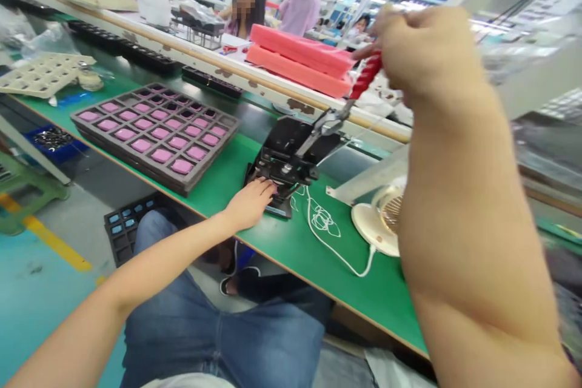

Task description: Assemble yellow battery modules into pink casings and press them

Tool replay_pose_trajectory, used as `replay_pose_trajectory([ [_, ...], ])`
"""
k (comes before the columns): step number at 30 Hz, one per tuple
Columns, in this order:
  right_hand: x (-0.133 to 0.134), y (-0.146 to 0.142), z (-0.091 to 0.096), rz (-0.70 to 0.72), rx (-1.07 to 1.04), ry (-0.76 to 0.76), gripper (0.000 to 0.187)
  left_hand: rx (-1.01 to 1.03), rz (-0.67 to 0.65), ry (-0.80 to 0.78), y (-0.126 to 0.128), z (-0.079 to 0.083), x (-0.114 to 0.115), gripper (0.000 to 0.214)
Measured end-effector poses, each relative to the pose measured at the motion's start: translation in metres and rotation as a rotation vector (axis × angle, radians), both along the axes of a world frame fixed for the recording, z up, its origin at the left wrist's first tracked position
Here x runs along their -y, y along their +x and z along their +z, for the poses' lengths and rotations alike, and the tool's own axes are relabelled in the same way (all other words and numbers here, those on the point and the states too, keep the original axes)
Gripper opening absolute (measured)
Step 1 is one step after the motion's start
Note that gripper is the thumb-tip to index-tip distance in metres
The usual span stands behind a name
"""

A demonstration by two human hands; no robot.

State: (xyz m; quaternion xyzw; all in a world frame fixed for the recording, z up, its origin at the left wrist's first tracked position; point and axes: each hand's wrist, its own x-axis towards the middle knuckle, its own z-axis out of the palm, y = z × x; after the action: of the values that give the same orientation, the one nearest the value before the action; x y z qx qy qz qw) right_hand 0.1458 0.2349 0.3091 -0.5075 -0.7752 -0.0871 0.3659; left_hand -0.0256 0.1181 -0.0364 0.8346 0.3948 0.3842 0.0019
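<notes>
A black toggle press (291, 154) with a metal linkage stands on the green bench. My right hand (409, 42) is raised high, closed around the red grip (366, 76) of the press's lever. Low at the front of the press, my left hand (251, 201) reaches in with its fingers close together. A small pink piece (274, 189) shows at those fingertips, mostly hidden by the fingers and the press. To the left lies a dark grey compartment tray (182, 183) with pink pieces in most of its cells and darker cells along the far side.
Right of the press, a white cable (336, 248) runs to a small round fan (375, 227). Pink-red foam blocks (297, 60) rest on the ledge behind. A cream tray (43, 73) lies far left. Other people sit or stand beyond the ledge.
</notes>
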Motion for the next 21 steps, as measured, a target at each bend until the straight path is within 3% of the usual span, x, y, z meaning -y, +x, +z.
replay_pose_trajectory([
  [2,0.016,-0.012,-0.008,-0.007,-0.06,-0.097,0.065,0.038,-0.002,0.022,-0.006,0.004,0.012,0.046],
  [4,0.044,-0.021,-0.03,0.075,-0.067,0.049,0.047,0.076,0.014,0.044,-0.02,0.011,0.033,0.047],
  [7,0.093,-0.024,-0.085,0.143,-0.087,0.423,0.028,0.104,0.086,0.065,-0.056,0.03,0.06,0.037],
  [9,0.116,-0.023,-0.127,0.177,-0.13,0.494,0.025,0.097,0.188,0.058,-0.088,0.051,0.061,0.034],
  [12,0.131,-0.022,-0.171,0.152,-0.147,0.47,0.027,0.063,0.426,0.008,-0.141,0.089,0.023,0.038],
  [15,0.136,-0.017,-0.18,0.14,-0.194,0.436,0.035,0.008,0.669,-0.106,-0.192,0.119,-0.044,0.036],
  [18,0.151,-0.002,-0.178,0.121,-0.41,0.389,0.025,-0.077,0.78,-0.284,-0.227,0.131,-0.106,0.023],
  [21,0.176,0.02,-0.19,0.093,-0.672,0.064,0.025,-0.184,0.752,-0.465,-0.244,0.128,-0.148,0.036],
])
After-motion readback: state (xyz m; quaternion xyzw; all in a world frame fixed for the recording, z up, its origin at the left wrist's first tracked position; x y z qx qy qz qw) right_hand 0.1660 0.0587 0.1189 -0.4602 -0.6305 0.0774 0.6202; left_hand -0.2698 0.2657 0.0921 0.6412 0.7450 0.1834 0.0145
